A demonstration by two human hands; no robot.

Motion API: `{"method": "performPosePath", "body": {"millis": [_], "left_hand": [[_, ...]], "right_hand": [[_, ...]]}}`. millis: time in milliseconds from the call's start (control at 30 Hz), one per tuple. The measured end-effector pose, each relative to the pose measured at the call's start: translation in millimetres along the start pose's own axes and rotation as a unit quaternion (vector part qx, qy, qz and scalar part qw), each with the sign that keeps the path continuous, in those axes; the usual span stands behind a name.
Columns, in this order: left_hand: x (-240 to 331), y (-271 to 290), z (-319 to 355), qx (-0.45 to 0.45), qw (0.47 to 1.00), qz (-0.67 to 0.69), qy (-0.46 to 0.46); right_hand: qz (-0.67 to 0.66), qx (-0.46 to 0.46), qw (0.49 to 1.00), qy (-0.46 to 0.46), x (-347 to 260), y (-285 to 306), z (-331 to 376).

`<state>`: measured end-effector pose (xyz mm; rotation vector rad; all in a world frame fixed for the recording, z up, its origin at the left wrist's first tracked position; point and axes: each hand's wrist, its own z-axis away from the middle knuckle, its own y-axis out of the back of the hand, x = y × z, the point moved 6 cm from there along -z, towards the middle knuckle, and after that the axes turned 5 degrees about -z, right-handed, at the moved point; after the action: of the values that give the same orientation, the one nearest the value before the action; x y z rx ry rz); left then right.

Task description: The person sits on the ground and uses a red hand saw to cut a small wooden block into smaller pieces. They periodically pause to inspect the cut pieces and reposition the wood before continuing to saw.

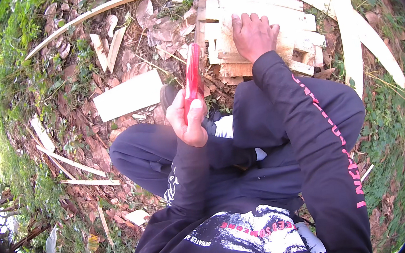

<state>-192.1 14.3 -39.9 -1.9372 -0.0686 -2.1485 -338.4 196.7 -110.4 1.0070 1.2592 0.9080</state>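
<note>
Left hand (pixel 189 119) grasps a red-handled blade (pixel 193 70) pointing toward twelve o'clock; right hand (pixel 255 36) rests on the wood stack (pixel 289 29) at one o'clock, whether clenched I cannot tell. Beyond, a pale board (pixel 128 96) lies toward ten, long planks (pixel 349 35) toward two.

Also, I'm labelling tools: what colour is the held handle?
The handle is red, clearest in the head view.

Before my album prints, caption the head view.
Left grip holds a red-handled tool; right grip rests on piled boards.
</note>
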Motion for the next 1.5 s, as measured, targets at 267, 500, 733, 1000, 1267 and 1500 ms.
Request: {"method": "performPosePath", "body": {"millis": [267, 500, 733, 1000, 1267, 1500], "left_hand": [[-10.6, -9.5, 8.9, -0.028, 0.999, 0.009, 0.033], [-12.5, -11.9, 8.3, -0.026, 0.999, -0.006, 0.020], [-13.2, -12.2, 9.3, -0.032, 0.999, -0.011, 0.031], [-13.1, -11.3, 10.3, -0.024, 0.999, -0.032, 0.027], [-14.5, -11.2, 11.1, -0.034, 0.999, -0.024, 0.026], [-11.9, -14.5, 11.2, -0.023, 0.999, -0.036, 0.030]], "right_hand": [[0.003, -0.004, 1.000, -0.002, -2.2, -0.2, 0.5], [-0.007, -0.027, 1.000, -0.011, -3.0, -0.5, -0.3], [-0.015, -0.041, 0.999, -0.016, -5.2, 4.8, 1.1], [0.008, -0.002, 1.000, 0.002, -2.0, -0.5, 0.8], [-0.007, -0.028, 0.999, -0.014, -3.5, 1.5, 0.2], [0.008, -0.004, 1.000, -0.004, -3.5, 1.3, 0.5]]}}
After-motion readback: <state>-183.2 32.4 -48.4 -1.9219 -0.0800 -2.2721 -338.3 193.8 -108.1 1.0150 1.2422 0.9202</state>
